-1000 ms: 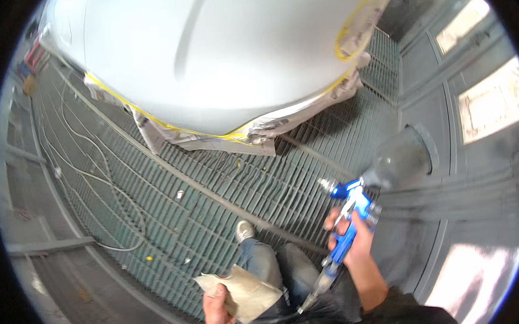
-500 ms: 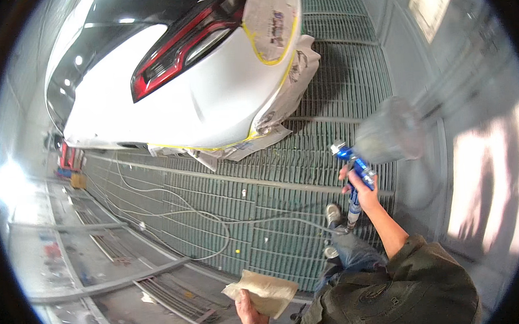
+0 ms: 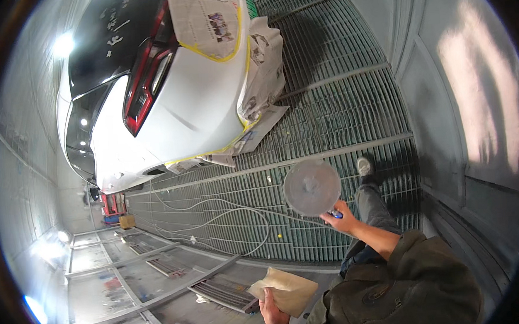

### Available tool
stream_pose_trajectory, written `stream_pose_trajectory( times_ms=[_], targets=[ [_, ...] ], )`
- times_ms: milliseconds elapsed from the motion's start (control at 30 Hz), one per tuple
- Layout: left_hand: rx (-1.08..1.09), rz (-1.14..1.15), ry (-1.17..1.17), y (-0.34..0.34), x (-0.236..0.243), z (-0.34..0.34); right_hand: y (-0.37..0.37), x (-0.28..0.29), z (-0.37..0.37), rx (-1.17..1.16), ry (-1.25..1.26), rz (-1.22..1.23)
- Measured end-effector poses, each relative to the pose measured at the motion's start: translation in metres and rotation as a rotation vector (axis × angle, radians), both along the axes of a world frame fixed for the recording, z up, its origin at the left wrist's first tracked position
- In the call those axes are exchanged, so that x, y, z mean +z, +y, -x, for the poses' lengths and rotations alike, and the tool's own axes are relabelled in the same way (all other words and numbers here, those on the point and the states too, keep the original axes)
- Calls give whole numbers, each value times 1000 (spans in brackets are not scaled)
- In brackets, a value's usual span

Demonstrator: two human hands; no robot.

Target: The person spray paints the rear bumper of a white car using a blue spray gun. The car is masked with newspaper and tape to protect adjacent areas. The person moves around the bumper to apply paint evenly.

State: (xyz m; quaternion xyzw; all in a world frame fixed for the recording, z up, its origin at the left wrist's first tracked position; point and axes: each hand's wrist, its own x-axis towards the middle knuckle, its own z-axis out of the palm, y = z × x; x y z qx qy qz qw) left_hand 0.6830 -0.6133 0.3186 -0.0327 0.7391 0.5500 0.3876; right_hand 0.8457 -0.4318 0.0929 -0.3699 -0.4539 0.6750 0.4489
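My right hand [image 3: 346, 221] is closed round a blue-bodied paint spray gun [image 3: 336, 214]. The gun's round, translucent grey cup [image 3: 312, 188] faces up and hides most of the body. At the lower edge my left hand [image 3: 273, 315] grips a folded tan sheet [image 3: 287, 291], cloth or paper; I cannot tell which. Ahead and to the left is the rear corner of a white car [image 3: 172, 122], with a red and black tail light [image 3: 148, 85]. Newspaper [image 3: 205, 25] edged with yellow tape covers part of it. Both hands are apart from the car.
A pale hose [image 3: 226, 200] lies in loops across the slatted green-grey floor grating [image 3: 342, 108]. To the right rises a grey wall [image 3: 429, 94]. Red and blue items and a cardboard box [image 3: 127, 222] stand far left. Panels with vents [image 3: 225, 294] run along the lower left.
My view has turned, and the car appears farther left. The spray gun has swung left and tipped, so its cup now faces me. My left hand still grips the tan sheet.
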Motion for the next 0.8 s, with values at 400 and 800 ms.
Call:
stream_pose_trajectory(
  times_ms=[400, 800],
  targets=[
    [-12, 115, -26, 63, -11, -46, 99, -45, -70, -155, 325, 442],
    [129, 132, -130, 239, 3, -125, 331, -29, -124, -167, 225, 376]
  ],
)
